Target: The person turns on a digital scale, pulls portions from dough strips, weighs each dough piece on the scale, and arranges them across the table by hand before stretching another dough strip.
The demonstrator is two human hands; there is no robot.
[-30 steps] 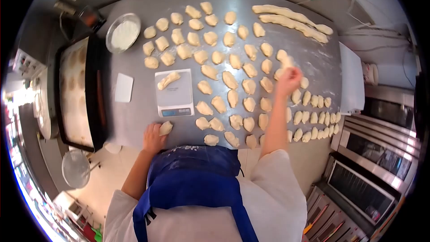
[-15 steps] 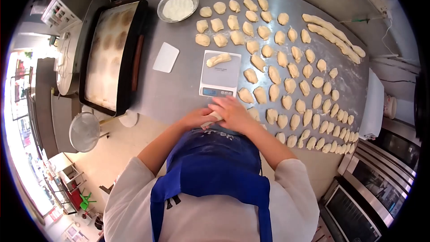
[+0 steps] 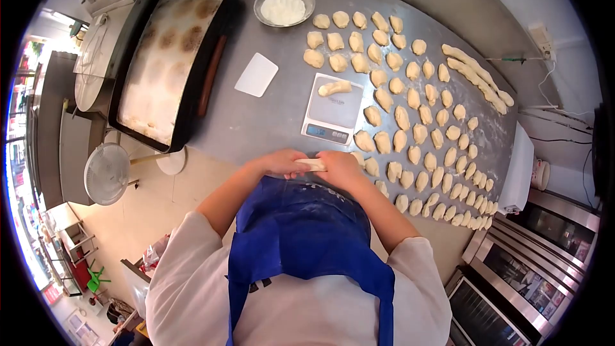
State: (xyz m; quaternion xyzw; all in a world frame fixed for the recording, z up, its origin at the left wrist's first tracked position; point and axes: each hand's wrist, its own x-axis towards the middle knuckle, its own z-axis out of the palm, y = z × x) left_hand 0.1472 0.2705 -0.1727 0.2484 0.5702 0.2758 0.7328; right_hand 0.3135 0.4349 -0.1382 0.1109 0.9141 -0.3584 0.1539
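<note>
Close to my apron, at the table's front edge, a short piece of dough (image 3: 311, 164) is stretched between my two hands. My left hand (image 3: 284, 163) is closed around its left end, and the fingers of my right hand (image 3: 339, 168) wrap its right end. Just beyond them stands a white digital scale (image 3: 332, 112) with a lit display whose digits I cannot read. Another dough piece (image 3: 334, 88) lies across the scale's plate. Right of the scale, many dough pieces (image 3: 401, 117) sit in rows on the steel table (image 3: 224, 125).
A white scraper (image 3: 257, 75) lies left of the scale, with a glass bowl of flour (image 3: 284, 8) behind it. The large dark-rimmed pan (image 3: 163, 67) borders the table's left side. Two long dough strips (image 3: 477, 77) lie at the back right. Ovens (image 3: 532, 263) stand at lower right.
My hands have come apart sideways, so the dough between them shows more fully and lies more level. The whole view has shifted slightly. The dough on the scale stays put.
</note>
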